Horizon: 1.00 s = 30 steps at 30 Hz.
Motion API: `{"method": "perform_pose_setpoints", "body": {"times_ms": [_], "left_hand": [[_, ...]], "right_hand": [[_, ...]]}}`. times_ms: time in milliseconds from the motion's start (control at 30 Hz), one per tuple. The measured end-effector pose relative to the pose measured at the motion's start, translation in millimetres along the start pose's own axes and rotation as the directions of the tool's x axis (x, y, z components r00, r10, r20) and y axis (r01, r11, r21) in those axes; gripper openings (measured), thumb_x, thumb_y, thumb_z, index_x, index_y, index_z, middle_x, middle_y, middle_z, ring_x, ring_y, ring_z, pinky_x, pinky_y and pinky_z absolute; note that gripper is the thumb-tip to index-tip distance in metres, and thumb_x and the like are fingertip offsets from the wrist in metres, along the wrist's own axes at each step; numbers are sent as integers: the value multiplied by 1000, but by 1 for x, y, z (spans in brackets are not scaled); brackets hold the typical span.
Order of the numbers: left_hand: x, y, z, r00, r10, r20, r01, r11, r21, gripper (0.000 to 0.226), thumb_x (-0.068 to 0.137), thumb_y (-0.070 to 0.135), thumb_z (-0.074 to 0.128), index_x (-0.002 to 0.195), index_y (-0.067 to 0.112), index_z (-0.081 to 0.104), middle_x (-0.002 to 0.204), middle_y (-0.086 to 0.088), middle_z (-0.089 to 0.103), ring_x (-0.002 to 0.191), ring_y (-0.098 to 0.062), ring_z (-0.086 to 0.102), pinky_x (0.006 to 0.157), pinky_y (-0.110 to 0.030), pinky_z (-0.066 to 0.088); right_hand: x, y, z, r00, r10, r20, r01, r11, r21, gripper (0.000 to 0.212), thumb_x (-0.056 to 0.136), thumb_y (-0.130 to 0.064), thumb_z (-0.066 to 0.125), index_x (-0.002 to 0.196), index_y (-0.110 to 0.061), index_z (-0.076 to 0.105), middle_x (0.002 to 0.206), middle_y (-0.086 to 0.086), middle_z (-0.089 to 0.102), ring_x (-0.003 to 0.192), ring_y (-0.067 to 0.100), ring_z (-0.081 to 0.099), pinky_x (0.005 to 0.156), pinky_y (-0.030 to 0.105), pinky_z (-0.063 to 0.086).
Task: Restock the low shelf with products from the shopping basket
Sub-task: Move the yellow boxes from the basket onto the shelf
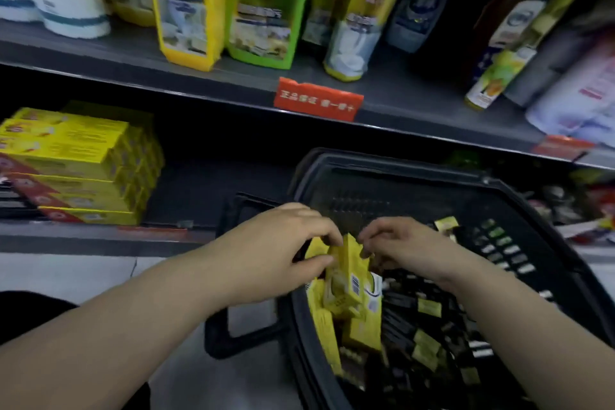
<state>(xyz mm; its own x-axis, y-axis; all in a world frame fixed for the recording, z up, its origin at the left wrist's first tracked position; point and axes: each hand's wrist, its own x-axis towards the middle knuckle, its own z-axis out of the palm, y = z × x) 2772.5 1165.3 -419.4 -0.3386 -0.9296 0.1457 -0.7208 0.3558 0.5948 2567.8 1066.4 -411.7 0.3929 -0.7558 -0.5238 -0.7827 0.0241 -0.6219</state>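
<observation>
Both arms (pixel 133 326) reach in from the bottom and meet over the shopping basket (pixel 382 160). The left hand (pixel 283 253) has its thumb and fingers (pixel 327 238) pinching the top of a yellow box (pixel 346 280). The right hand (pixel 402 243) curls its fingers down at the box's other top corner. It is too blurry to tell if they grip it or only touch it.

The yellow box stands on end at the left side of the basket, on top of more yellow boxes (pixel 361 331) and beside dark little packs (pixel 399 319). It looks like thin card, so I think it is light and stiff, but a hard squeeze could dent it. Holding its two narrow sides near the top seems best.

Farther out, on the left, the low shelf (pixel 199 190) holds a stack (pixel 76 163) of boxes like it.
</observation>
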Motion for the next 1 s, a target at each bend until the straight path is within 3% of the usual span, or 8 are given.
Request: {"method": "perform_pose_setpoints", "body": {"times_ms": [200, 433, 500, 600, 700, 800, 900, 1000], "left_hand": [[30, 11, 30, 991, -24, 130, 11, 995, 101, 26, 94, 41, 46, 119, 38, 52, 106, 25, 47, 108, 4, 41, 81, -15, 29], [59, 2, 45, 982, -75, 175, 38, 978, 207, 30, 95, 43, 43, 125, 38, 46, 124, 19, 52, 95, 0, 47, 78, -18, 32], [60, -2, 47, 979, -89, 183, 46, 972, 230, 32, 95, 45, 41, 126, 38, 44, 122, 18, 52, 99, -3, 50, 80, -21, 36], [56, -2, 50, 976, -106, 191, 43, 952, 305, 28, 93, 47, 40, 119, 38, 46, 113, 17, 54, 103, -7, 53, 81, -23, 37], [56, 0, 54, 958, -130, 256, 18, 917, 398, 16, 87, 42, 49, 95, 31, 58, 93, 12, 61, 87, -11, 60, 77, -29, 46], [59, 6, 58, 931, -202, 305, 50, 896, 440, 14, 86, 39, 52, 83, 28, 60, 81, 9, 63, 78, -14, 62, 72, -31, 48], [57, 14, 65, 916, -265, 302, 91, 868, 489, 23, 97, 36, 36, 96, 26, 57, 97, 6, 62, 92, -18, 59, 82, -33, 43], [58, 27, 79, 892, -412, 187, 293, 841, 454, 35, 101, 42, 24, 119, 23, 46, 115, 4, 57, 102, -17, 55, 84, -33, 45]], "right_hand": [[30, 77, 20, 971, 213, 109, -182, 953, -241, 35, 92, -27, 54, 110, 1, 62, 107, 19, 65, 94, 30, 65, 75, 35, 51], [78, 101, 63, 973, 229, -28, -221, 893, -393, 74, 93, -47, 45, 141, 0, 15, 125, 15, 55, 110, 30, 55, 73, 31, 38], [88, 103, 67, 969, 246, -19, -240, 922, -303, 82, 91, -45, 52, 143, 2, 10, 119, 12, 58, 108, 28, 57, 69, 30, 40], [92, 104, 57, 923, 371, 98, -377, 924, 56, 76, 87, -35, 63, 140, -3, 19, 105, 2, 53, 93, 24, 60, 60, 31, 55], [75, 107, 37, 884, 375, 279, -463, 790, 403, 44, 84, -27, 69, 120, -13, 48, 113, 3, 59, 94, 21, 63, 63, 31, 59], [46, 107, 19, 860, 342, 380, -509, 636, 580, 22, 85, -19, 68, 102, -12, 56, 100, 4, 67, 79, 20, 69, 61, 30, 57], [17, 105, 15, 843, 298, 448, -537, 514, 669, 15, 84, -7, 67, 95, -10, 57, 79, 2, 74, 64, 17, 71, 57, 32, 57], [2, 105, 20, 870, 213, 444, -488, 497, 717, 35, 81, -1, 68, 110, -8, 51, 111, 16, 65, 89, 30, 67, 60, 35, 57]]}}
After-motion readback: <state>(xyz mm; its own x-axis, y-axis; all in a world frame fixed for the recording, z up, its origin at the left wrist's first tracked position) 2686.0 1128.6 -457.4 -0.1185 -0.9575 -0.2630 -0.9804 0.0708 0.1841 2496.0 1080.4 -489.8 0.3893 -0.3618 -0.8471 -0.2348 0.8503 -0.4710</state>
